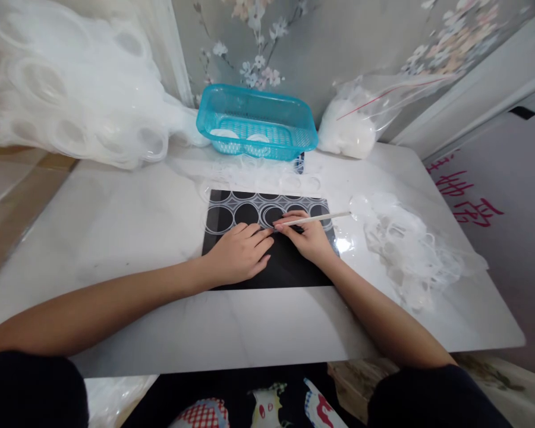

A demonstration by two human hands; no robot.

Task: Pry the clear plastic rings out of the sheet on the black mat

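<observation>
A black mat (pixel 289 270) lies on the white table (pixel 129 226), with a clear plastic sheet of punched circles (pixel 232 211) across its far part. My left hand (pixel 241 252) rests flat on the mat and sheet, fingers stretched out and pressing down. My right hand (pixel 310 238) is closed round a thin white stick (pixel 321 218), whose tip meets the sheet beside my left fingertips.
A blue basket (pixel 258 122) holding round clear discs stands at the back. A zip bag of white material (pixel 361 116) sits to its right. Clear plastic scraps (pixel 410 249) pile up on the right, and stacked clear sheets (pixel 71 83) lie at the back left.
</observation>
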